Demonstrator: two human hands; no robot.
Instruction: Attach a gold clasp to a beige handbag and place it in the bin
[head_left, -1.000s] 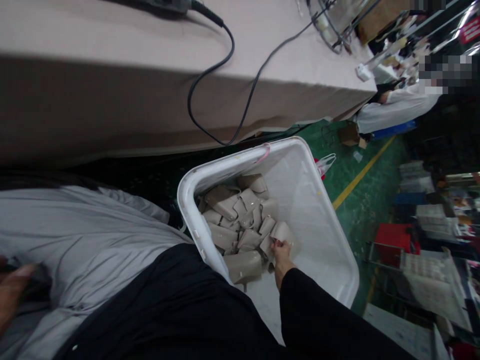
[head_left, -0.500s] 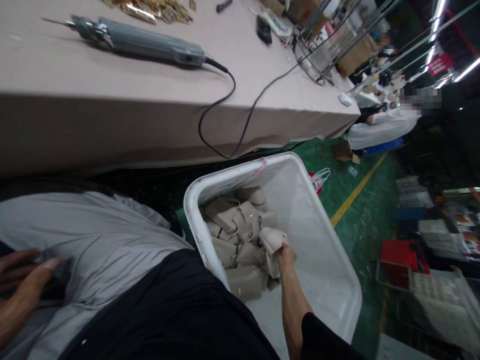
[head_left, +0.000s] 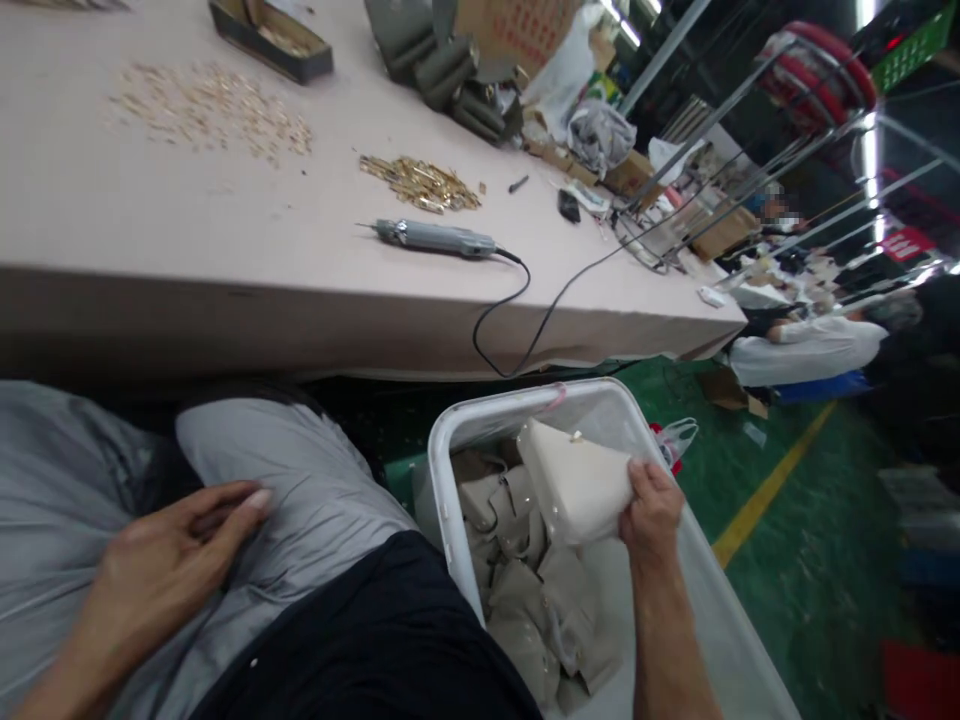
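Note:
Above a white plastic bin [head_left: 448, 500], my right hand [head_left: 654, 510] is closed on the edge of a cream-coloured pouch [head_left: 577, 480] with a small gold-coloured fitting. Several beige-grey pouches [head_left: 517, 600] lie heaped below it in the bin. My left hand [head_left: 187, 545] rests by the grey trousers with its fingers loosely curved and apart, holding nothing. A grey electric screwdriver [head_left: 439, 238] lies on the table, its black cord hanging over the edge.
On the pinkish table [head_left: 300, 240] are a pile of gold-coloured metal pieces [head_left: 424, 185], scattered small parts [head_left: 217, 110], a dark tray [head_left: 277, 45] and olive-grey items [head_left: 450, 75]. A metal rack stands further right. A person in white [head_left: 817, 345] sits at the table's far end.
My right hand has lifted the cream pouch up from the heap. My left hand has come further into view over the trousers. The view has shifted, showing more of the table.

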